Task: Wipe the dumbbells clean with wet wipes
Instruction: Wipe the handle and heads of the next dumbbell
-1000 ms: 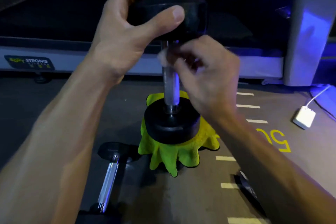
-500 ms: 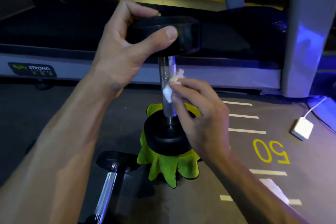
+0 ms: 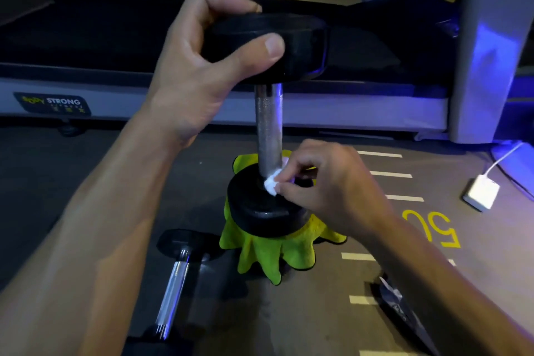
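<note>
A black dumbbell [image 3: 268,127] with a knurled silver handle stands upright on a bright green cloth [image 3: 277,254] on the floor. My left hand [image 3: 202,66] grips its upper head from the left, thumb across the front. My right hand [image 3: 323,188] pinches a small white wet wipe [image 3: 271,182] and presses it where the handle meets the lower head. A second dumbbell [image 3: 176,286] lies on the floor at the lower left, partly behind my left forearm.
A treadmill [image 3: 57,101] runs across the back, with a grey upright post [image 3: 497,46] at the right. A white power adapter [image 3: 481,193] with a cable lies on the floor to the right. A dark wipes packet [image 3: 401,309] lies by my right forearm.
My right hand has slid the wipe down the handle from just under the upper head to the base at the lower head. My left hand keeps its grip on the upper head.
</note>
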Demonstrator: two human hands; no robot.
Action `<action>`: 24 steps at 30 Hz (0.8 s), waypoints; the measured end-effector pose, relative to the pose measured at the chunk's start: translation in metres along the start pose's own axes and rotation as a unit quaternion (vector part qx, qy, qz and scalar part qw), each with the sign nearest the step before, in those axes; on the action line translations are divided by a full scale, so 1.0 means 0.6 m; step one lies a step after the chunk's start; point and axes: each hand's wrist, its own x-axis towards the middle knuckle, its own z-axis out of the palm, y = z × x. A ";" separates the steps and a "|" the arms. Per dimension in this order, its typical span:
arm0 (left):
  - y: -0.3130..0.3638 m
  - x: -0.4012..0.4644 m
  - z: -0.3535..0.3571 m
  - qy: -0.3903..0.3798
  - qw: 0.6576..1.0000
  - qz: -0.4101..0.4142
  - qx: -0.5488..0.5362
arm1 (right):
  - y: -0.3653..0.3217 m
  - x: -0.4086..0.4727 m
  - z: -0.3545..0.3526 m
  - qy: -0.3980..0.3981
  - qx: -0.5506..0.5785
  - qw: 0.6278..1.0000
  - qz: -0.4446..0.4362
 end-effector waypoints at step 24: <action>-0.008 0.005 0.008 0.010 0.996 -0.036 -0.077 | -0.038 0.048 0.025 0.205 0.122 0.969 -0.067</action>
